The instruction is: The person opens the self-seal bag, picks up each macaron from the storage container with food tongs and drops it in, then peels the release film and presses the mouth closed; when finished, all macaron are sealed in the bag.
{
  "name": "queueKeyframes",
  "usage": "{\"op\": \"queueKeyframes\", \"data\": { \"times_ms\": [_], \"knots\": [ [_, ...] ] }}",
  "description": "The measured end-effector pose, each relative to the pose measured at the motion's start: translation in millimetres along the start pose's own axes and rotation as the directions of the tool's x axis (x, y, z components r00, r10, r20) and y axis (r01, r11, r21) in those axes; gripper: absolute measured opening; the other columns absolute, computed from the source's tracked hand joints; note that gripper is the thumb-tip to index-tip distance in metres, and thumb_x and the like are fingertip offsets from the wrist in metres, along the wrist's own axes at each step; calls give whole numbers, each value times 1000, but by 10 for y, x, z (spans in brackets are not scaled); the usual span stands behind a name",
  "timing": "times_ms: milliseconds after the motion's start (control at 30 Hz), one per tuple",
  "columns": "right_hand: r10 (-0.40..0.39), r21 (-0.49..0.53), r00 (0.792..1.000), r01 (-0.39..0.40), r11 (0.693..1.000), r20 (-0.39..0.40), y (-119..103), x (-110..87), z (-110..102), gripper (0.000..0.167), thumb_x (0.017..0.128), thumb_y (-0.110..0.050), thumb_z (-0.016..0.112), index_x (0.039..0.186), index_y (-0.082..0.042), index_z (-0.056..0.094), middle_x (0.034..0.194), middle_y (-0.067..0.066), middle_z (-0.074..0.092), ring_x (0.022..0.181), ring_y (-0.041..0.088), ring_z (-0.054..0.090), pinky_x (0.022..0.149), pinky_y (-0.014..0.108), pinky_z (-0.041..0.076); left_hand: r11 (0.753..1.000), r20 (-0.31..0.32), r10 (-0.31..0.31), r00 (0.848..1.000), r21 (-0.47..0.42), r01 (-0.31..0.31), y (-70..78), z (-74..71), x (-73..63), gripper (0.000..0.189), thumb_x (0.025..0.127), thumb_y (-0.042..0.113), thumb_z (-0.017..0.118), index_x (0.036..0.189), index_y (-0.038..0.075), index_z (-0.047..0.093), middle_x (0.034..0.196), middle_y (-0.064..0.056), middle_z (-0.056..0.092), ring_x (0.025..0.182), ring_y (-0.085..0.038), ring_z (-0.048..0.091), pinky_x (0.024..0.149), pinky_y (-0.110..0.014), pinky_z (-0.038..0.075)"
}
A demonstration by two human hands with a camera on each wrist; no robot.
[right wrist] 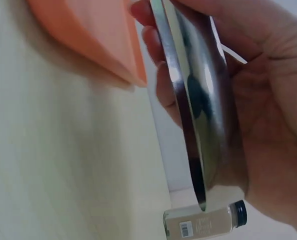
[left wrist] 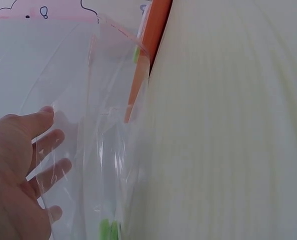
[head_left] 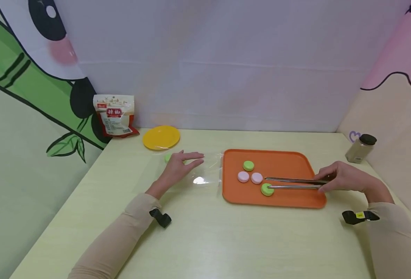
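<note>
My right hand [head_left: 346,178] grips metal tongs [head_left: 296,187] over an orange tray [head_left: 289,162]. Their tips are apart, one overlapping a green macaron [head_left: 265,192] in the head view; I cannot tell whether it touches. Two pink macarons [head_left: 243,177] and another green macaron [head_left: 248,166] lie nearby on the tray. Left of the tray, my left hand [head_left: 177,167] is at a clear plastic bag [head_left: 210,170], fingers and thumb spread apart. Its fingers show through the film in the left wrist view. Something green [left wrist: 108,230] is low in the bag there, partly cut off.
Behind my left hand sits a yellow plate [head_left: 161,137]. A red and white food pouch [head_left: 116,116] stands at the table's back left corner. A jar with a black lid [head_left: 361,148] is at the right edge, beyond my right hand. A printed cloth backs the table.
</note>
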State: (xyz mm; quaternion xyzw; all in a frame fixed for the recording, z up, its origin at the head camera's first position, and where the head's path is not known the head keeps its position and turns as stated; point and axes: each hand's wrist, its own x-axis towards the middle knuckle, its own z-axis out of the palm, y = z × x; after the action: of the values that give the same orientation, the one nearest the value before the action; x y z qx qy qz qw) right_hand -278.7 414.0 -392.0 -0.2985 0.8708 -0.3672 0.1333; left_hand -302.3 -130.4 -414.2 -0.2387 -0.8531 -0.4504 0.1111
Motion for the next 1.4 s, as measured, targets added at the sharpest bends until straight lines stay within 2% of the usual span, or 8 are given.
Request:
{"op": "queueKeyframes", "data": {
  "times_ms": [133,333,500,733,933,1100,1400],
  "knots": [
    [18,-16,1000,-18,1000,-10,54,-5,14,27,77,-10,87,103,-8,79,84,2,69,69,12,54,56,25,46,1000,5,-10,1000,12,10,5,0,-13,27,90,20,77,114,8,76,112,-3,74,113,-20,67,118,-58,20],
    [2,-4,1000,-2,1000,26,70,11,28,26,78,-11,86,103,-8,79,88,6,72,75,14,57,62,25,48,1000,4,-8,1000,21,8,0,4,-8,28,91,21,76,115,7,76,113,-3,74,113,-21,67,118,-58,20],
    [7,-22,1000,-7,1000,18,50,31,36,26,78,-11,86,102,-6,78,91,8,72,78,14,57,65,24,48,1000,8,-12,1000,10,12,10,9,-2,26,91,22,76,115,11,77,113,-2,74,114,-20,67,118,-58,20],
    [14,-46,1000,-13,999,19,52,72,67,26,78,-13,86,102,-7,78,93,8,72,81,15,57,68,24,48,1000,9,-11,1000,2,11,17,11,4,27,91,22,76,115,9,77,112,-3,74,114,-20,67,119,-57,20],
    [-1,-28,1000,1,1000,22,62,82,82,25,78,-13,86,101,-7,79,90,8,71,79,17,57,66,24,46,1000,8,-13,1000,5,13,-2,9,-1,27,91,21,76,115,8,76,113,-3,74,114,-21,66,119,-57,20],
    [-18,-20,1000,19,1000,20,68,82,82,24,77,-12,86,100,-9,79,86,6,70,75,13,55,62,24,45,1000,14,-18,1000,2,18,-9,9,-2,28,91,22,76,115,7,76,114,-3,74,115,-21,66,119,-56,19],
    [-14,-11,999,14,1000,-42,-168,131,37,22,79,-12,85,100,-11,79,82,2,68,71,15,56,60,26,46,1000,9,-16,1000,-7,16,11,10,-5,29,91,21,76,115,6,76,114,-4,74,115,-22,66,119,-57,19]
  ]
}}
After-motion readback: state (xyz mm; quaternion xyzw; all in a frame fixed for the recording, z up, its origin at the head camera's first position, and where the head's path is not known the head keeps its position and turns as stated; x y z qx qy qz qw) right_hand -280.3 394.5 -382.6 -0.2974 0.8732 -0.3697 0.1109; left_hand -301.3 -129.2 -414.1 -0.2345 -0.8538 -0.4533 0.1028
